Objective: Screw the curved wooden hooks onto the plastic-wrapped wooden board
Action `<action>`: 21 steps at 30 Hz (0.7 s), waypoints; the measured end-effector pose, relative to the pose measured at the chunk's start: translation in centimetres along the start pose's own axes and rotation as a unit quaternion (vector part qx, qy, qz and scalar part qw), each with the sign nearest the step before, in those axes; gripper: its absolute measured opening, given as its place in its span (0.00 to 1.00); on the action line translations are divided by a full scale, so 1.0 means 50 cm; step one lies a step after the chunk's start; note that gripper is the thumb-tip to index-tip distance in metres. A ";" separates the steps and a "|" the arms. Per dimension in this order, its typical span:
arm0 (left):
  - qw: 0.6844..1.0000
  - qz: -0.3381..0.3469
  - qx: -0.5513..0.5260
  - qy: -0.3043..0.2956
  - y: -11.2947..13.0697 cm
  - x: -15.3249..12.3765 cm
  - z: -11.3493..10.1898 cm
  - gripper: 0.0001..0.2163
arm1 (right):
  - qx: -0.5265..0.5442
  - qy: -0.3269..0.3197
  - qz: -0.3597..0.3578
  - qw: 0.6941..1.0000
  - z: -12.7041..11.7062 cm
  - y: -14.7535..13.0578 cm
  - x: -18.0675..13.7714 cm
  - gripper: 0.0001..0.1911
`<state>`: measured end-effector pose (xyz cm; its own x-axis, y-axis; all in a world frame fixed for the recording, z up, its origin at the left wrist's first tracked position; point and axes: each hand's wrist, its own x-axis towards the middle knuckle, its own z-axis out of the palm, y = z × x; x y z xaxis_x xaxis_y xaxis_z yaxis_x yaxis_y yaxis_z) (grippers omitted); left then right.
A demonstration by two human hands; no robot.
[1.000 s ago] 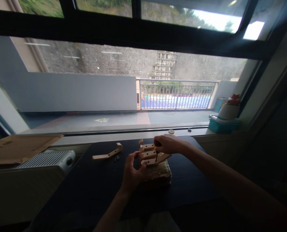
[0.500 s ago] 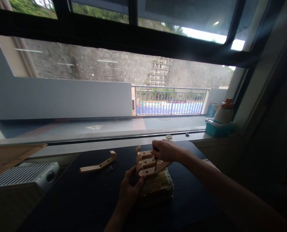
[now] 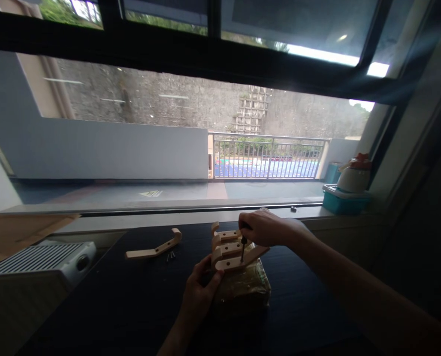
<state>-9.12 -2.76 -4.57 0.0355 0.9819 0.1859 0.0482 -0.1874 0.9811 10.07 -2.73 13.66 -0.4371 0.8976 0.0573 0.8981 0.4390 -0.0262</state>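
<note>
My right hand (image 3: 262, 228) is closed around the handle of a screwdriver (image 3: 243, 248), whose shaft stands upright with its tip at a hole in the nearest wooden hook (image 3: 230, 264). That hook lies beside two more wooden hooks (image 3: 227, 248) on a block wrapped in brown tape (image 3: 244, 289). With its fingers and thumb, my left hand (image 3: 201, 284) grips the curved left end of the nearest hook. To the left, a separate wooden hook (image 3: 155, 251) rests on the dark table, with several screws (image 3: 171, 256) beside it.
The dark table (image 3: 131, 306) stands against a window sill (image 3: 190, 217). On the sill are a small dark object (image 3: 293, 209) and a teal box (image 3: 344, 200) with a white container (image 3: 355, 178) on top. A white radiator (image 3: 45, 267) and a cardboard sheet (image 3: 23, 232) are at left.
The view has shifted slightly, so the scene sits a little further right. Both hands keep their grips, and the screwdriver stays at the same hole.
</note>
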 end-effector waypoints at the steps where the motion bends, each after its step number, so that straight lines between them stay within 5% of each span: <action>1: 1.000 -0.004 -0.002 -0.001 0.001 0.000 0.000 0.25 | 0.001 0.007 0.002 1.000 0.004 0.000 -0.001 0.10; 10: 0.999 -0.021 -0.023 -0.023 0.006 -0.002 0.001 0.26 | 0.121 0.105 0.066 0.985 0.048 -0.013 -0.016 0.12; 21: 0.998 -0.030 -0.057 -0.024 0.016 -0.002 0.002 0.27 | 0.323 0.321 0.137 0.880 0.157 0.019 -0.078 0.12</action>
<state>-9.01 -2.99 -3.83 0.0830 0.9885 0.1260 -0.0618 -0.1211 0.9907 12.26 -5.50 5.60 0.0944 0.8568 0.5069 0.6596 0.3276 -0.6765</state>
